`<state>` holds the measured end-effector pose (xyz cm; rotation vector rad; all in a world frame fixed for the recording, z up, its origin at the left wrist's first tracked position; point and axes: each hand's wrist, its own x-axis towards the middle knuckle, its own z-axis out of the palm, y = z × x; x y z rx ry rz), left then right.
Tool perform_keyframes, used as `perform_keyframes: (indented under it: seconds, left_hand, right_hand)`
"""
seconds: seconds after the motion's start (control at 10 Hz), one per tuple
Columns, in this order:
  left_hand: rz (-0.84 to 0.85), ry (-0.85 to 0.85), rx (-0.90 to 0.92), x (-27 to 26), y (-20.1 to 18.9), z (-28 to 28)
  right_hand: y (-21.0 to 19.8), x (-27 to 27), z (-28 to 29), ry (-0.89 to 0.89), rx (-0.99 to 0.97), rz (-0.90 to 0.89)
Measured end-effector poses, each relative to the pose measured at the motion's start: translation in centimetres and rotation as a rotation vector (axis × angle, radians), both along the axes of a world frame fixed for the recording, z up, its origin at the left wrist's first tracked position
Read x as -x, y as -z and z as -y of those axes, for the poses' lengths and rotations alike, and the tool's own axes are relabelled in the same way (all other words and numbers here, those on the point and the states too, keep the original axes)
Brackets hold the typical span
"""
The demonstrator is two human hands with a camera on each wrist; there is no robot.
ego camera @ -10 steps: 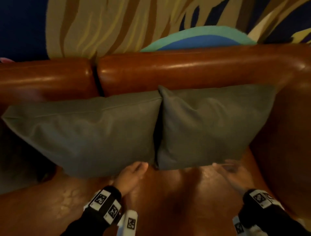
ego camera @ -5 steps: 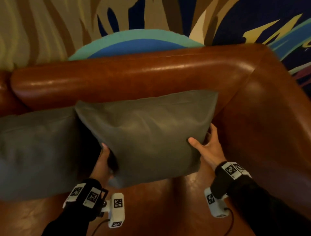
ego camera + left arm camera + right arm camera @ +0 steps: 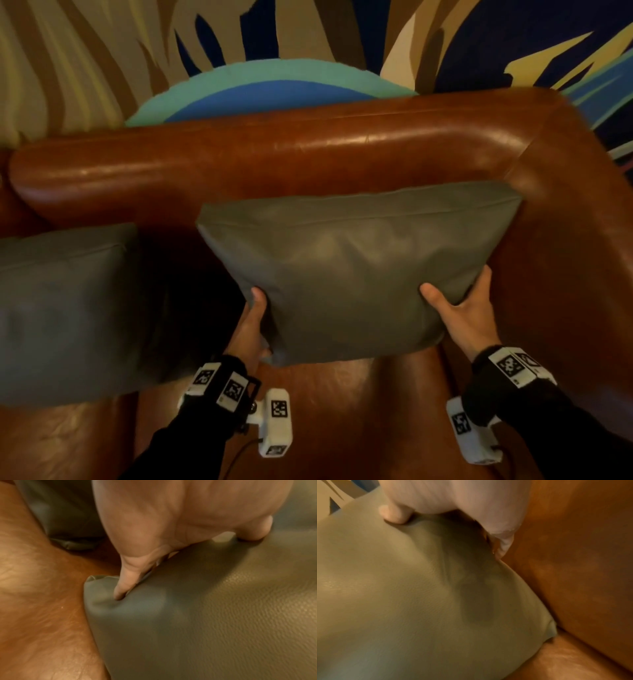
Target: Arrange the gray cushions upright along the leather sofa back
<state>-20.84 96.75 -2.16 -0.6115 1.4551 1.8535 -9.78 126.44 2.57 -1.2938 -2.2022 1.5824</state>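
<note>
A gray cushion point(image 3: 346, 274) stands upright in the right corner of the brown leather sofa, leaning toward the sofa back point(image 3: 274, 157). My left hand point(image 3: 253, 318) grips its lower left edge, thumb on the front face. My right hand point(image 3: 462, 305) grips its lower right edge, thumb in front, fingers hidden behind. In the left wrist view a finger digs into the cushion point(image 3: 205, 615) near its corner. The right wrist view shows my thumb pressed on the cushion point(image 3: 402, 595). A second gray cushion point(image 3: 68, 308) leans against the back at the left, a dark gap between the two.
The sofa's right armrest point(image 3: 582, 274) runs close beside the held cushion. The seat point(image 3: 359, 411) stretches toward me below the cushions. A wall with a painted pattern point(image 3: 267, 85) rises behind the sofa.
Both hands took hold of the right cushion and moved it right into the sofa corner, opening a gap from the left cushion. My view also turned right.
</note>
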Motion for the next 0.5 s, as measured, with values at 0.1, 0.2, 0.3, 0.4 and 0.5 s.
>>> perform_keyframes:
  seconds: [0.1,0.2,0.3,0.4,0.5]
  left_hand:
    - [-0.011,0.003,0.005,0.0,-0.3,-0.4]
    - [0.003,0.009,0.030,0.2,-0.4,-0.4]
    - [-0.032,0.018,0.019,0.7,-0.9,0.8]
    - [-0.107,0.048,0.121,0.7,-2.8,2.5]
    - [-0.181,0.263,0.332,-0.6,-4.3,6.5]
  right_hand:
    - [0.4,0.8,-0.2,-0.004,-0.002,-0.004]
    - [0.6,1.0,-0.6,-0.029,0.007,0.005]
    - [0.4,0.5,-1.2,-0.035,0.027,-0.015]
    - [-0.4,-1.2,-1.5,-0.015,0.100,-0.079]
    - [-1.7,-3.6,-1.0,0.044,0.000,-0.071]
